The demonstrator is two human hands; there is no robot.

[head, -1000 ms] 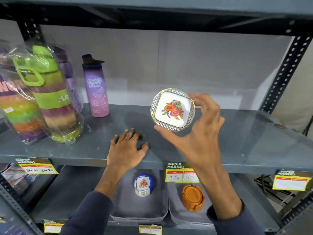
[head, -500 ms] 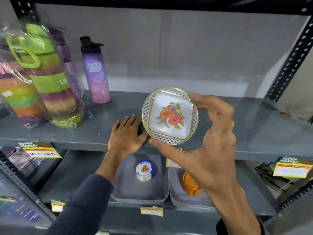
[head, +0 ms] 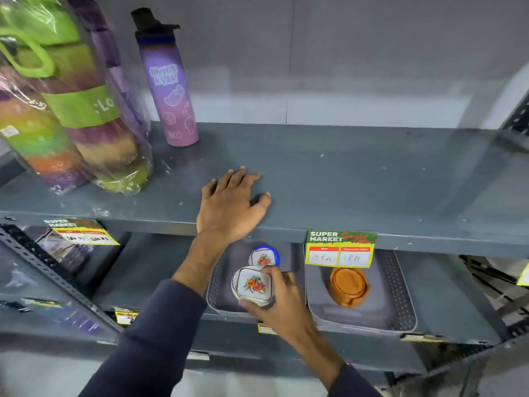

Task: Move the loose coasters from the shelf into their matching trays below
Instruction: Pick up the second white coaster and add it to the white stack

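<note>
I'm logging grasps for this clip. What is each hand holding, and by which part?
The right hand holds the floral coaster by its rim, over the left tray. The left hand rests on the shelf, holding nothing.

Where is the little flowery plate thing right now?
The flowery coaster is down on the lower shelf, held in the right hand over the left grey tray, just in front of the blue-rimmed coaster stack.
</note>
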